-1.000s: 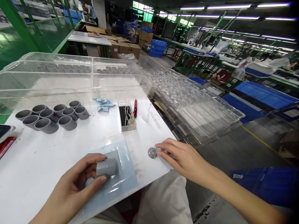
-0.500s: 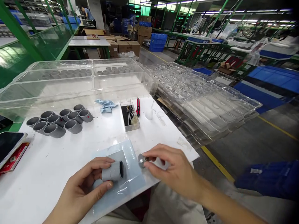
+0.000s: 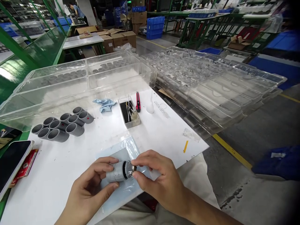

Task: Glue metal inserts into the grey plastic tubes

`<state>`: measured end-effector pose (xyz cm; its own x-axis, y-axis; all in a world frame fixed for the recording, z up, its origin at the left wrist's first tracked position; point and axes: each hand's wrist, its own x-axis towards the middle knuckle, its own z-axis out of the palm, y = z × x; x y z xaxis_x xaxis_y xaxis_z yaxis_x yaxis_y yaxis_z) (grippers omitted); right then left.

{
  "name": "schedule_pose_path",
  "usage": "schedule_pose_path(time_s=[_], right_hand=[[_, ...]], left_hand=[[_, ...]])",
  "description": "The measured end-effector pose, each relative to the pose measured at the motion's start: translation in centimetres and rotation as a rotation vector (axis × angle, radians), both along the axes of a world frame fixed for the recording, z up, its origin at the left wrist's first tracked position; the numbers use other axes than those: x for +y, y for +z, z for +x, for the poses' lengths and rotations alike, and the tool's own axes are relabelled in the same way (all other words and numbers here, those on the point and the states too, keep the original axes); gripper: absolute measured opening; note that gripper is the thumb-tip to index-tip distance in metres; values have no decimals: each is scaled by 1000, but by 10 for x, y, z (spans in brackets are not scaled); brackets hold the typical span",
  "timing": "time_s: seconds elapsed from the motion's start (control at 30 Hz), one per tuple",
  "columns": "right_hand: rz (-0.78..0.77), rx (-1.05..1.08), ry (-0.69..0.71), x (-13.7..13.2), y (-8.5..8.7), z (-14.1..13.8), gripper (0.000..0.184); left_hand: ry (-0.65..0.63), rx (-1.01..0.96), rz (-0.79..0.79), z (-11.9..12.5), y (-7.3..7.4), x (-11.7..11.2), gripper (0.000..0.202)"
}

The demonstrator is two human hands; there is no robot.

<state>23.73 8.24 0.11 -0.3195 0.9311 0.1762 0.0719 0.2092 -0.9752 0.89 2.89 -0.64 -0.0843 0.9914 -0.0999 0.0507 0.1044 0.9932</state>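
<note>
My left hand (image 3: 87, 192) is closed around a short grey plastic cylinder (image 3: 116, 172), held on its side just above a pale blue plastic sheet (image 3: 127, 148) near the table's front edge. My right hand (image 3: 158, 179) pinches a small round metal part (image 3: 131, 169) and presses it against the cylinder's open right end. Most of the metal part is hidden by my fingers.
Several grey cylinders (image 3: 62, 125) lie grouped at the left of the white table (image 3: 58, 162). Behind them stand clear plastic trays (image 3: 77, 81); more trays (image 3: 206, 84) are stacked at the right. A small clear box (image 3: 129, 112), red cutter (image 3: 138, 105), blue cloth (image 3: 104, 104) and phone (image 3: 11, 164) lie nearby.
My right hand picked the metal part off the table and carried it left to the cylinder's open end. My left hand turned the cylinder's opening toward it. The view tilted down.
</note>
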Motion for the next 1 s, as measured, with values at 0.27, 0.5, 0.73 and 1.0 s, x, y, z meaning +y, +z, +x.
schedule_pose_path(time_s=[0.27,0.5,0.73,1.0], right_hand=[[13,-17,-20,0,1,-4,20],[-7,-30,-18,0,2,-4,20],[-22,-26,-12,-1,1,-4,20],[-45,-31,9,-1,0,-3,21]], left_hand=[[-20,63,8,-4,-3,-1,19],[-16,73,4,-2,-1,-1,18],[-19,91,-16,-2,0,-1,17],[-20,111,7,-1,1,-1,17]])
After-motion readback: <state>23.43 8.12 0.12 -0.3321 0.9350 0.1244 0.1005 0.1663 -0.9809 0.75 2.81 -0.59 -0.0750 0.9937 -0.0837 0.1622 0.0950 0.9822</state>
